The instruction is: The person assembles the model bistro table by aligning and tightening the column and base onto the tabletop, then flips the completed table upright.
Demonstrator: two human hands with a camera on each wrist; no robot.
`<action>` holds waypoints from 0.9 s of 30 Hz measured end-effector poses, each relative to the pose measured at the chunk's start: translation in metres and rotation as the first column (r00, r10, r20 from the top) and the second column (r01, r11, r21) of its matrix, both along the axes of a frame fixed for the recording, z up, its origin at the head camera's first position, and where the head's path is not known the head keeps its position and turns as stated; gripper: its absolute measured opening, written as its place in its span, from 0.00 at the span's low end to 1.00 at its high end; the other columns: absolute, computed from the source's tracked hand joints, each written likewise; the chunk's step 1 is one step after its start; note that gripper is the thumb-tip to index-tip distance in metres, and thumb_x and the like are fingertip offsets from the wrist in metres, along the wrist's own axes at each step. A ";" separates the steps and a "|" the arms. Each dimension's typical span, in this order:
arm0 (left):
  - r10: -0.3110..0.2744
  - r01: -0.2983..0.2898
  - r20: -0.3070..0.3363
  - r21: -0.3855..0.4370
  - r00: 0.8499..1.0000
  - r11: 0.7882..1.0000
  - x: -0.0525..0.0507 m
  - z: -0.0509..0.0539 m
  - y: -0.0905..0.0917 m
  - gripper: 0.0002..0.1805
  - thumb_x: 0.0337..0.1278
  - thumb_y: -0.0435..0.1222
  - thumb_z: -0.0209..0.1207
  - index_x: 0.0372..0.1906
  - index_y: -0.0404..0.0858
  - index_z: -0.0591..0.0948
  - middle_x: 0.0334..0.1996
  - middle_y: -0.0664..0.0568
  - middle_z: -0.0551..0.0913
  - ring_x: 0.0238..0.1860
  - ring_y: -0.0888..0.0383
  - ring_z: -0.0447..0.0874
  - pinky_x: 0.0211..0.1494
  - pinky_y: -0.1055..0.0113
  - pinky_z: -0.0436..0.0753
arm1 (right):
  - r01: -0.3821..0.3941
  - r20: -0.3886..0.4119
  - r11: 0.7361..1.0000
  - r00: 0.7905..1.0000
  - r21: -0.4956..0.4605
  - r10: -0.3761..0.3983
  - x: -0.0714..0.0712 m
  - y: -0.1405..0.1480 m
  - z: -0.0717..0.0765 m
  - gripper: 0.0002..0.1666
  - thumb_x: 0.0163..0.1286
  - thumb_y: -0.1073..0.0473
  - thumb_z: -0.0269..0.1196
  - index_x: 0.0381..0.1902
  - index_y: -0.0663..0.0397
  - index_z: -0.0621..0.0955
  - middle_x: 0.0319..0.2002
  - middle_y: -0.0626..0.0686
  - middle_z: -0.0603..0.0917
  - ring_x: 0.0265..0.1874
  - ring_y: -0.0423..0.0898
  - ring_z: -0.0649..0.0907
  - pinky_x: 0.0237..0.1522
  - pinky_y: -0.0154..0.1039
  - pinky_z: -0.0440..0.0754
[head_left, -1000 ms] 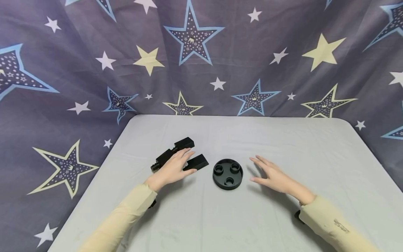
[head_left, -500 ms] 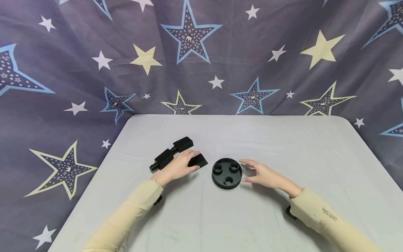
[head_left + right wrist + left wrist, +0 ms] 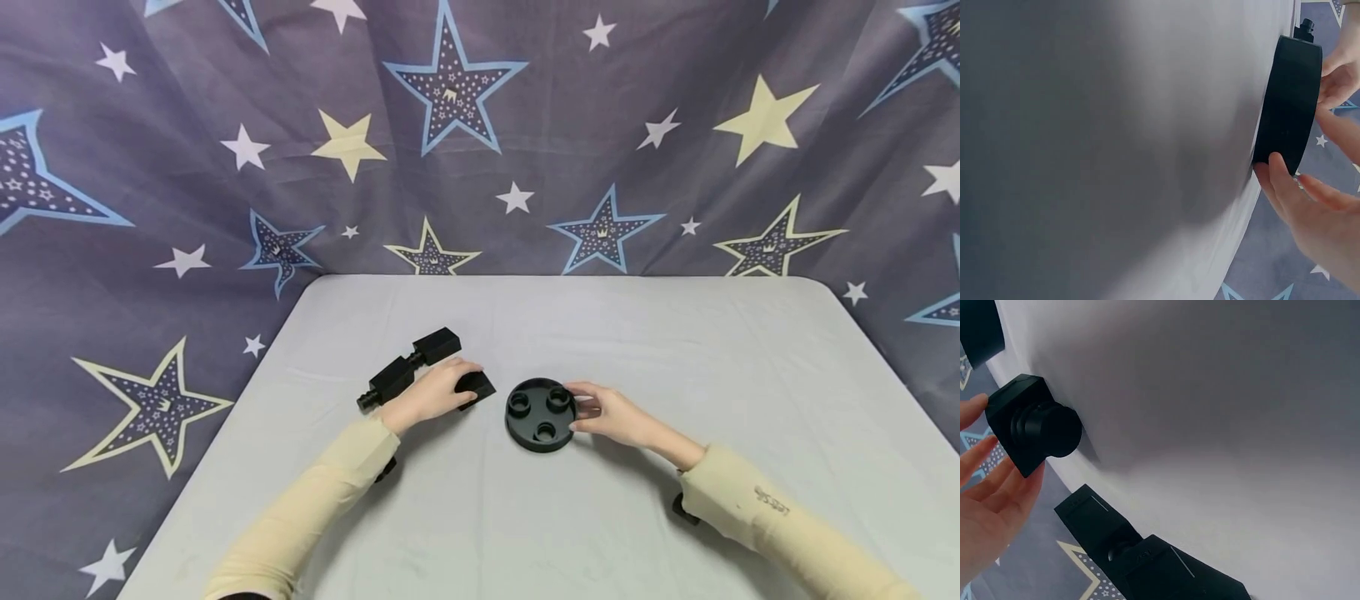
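My left hand (image 3: 431, 396) holds a black rectangular block (image 3: 477, 390) lying left of the table's middle, thumb on one side and fingers on the other. In the left wrist view, this block (image 3: 1016, 409) shows a round stud (image 3: 1057, 429) on its end. My right hand (image 3: 615, 417) grips the right rim of a round black base (image 3: 531, 425), which has three raised ring sockets inside. In the right wrist view, fingers press against the base's side wall (image 3: 1290, 94). The base rests on the table, a small gap from the block.
Two black blocks joined end to end (image 3: 392, 377) lie behind my left hand, with a stud at the near end. A white cloth covers the table (image 3: 637, 325). A star-patterned curtain (image 3: 555, 108) hangs behind and at the sides.
My right hand has moved left from beside the round base to its rim. The left hand has shifted right along the single block and closed around it. Block and base stay in place.
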State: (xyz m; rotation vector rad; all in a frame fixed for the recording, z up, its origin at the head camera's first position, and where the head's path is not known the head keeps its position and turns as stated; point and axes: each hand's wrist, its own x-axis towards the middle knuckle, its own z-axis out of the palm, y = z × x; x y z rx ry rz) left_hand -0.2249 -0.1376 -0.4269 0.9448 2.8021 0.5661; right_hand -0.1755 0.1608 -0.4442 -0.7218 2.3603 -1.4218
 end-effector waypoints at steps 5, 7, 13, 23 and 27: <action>0.007 -0.006 0.024 -0.025 1.000 1.000 -0.005 -0.001 0.004 0.23 0.53 0.38 0.58 0.55 0.37 0.72 0.46 0.47 0.75 0.47 0.54 0.74 0.48 0.62 0.75 | 0.034 0.033 0.999 0.999 0.006 -0.034 0.001 -0.001 0.000 0.35 0.55 0.68 0.62 0.58 0.77 0.62 0.56 0.72 0.65 0.49 0.62 0.74 0.47 0.39 0.76; 0.008 -0.007 0.031 -0.034 0.999 0.999 -0.007 0.000 0.006 0.22 0.52 0.38 0.59 0.54 0.38 0.73 0.45 0.47 0.75 0.46 0.54 0.74 0.47 0.62 0.75 | 0.044 0.048 0.999 0.998 0.005 -0.044 0.001 -0.001 0.001 0.35 0.55 0.68 0.62 0.58 0.77 0.62 0.56 0.72 0.65 0.49 0.62 0.74 0.47 0.40 0.76; -0.019 0.019 0.001 -0.044 1.000 0.999 -0.011 0.003 0.009 0.19 0.49 0.36 0.61 0.49 0.38 0.76 0.43 0.47 0.77 0.43 0.54 0.75 0.43 0.63 0.76 | 0.056 0.061 0.998 0.997 0.001 -0.056 0.000 -0.001 0.003 0.35 0.54 0.68 0.62 0.58 0.77 0.62 0.56 0.72 0.66 0.49 0.63 0.74 0.48 0.41 0.76; 0.039 -0.036 -0.026 0.134 0.999 0.990 -0.004 0.016 0.007 0.18 0.47 0.37 0.62 0.47 0.40 0.75 0.44 0.49 0.77 0.41 0.54 0.75 0.40 0.64 0.77 | 0.064 0.069 0.998 0.996 -0.027 -0.062 0.001 -0.001 -0.001 0.35 0.55 0.69 0.62 0.58 0.77 0.62 0.55 0.73 0.66 0.50 0.64 0.72 0.49 0.42 0.75; 0.060 -0.053 -0.022 0.233 0.998 0.971 0.000 0.023 0.007 0.18 0.47 0.37 0.62 0.46 0.40 0.75 0.41 0.51 0.77 0.38 0.56 0.75 0.39 0.65 0.76 | 0.069 0.077 0.997 0.995 -0.031 -0.066 0.002 -0.001 -0.001 0.35 0.55 0.69 0.62 0.58 0.76 0.62 0.55 0.73 0.66 0.50 0.64 0.72 0.48 0.40 0.75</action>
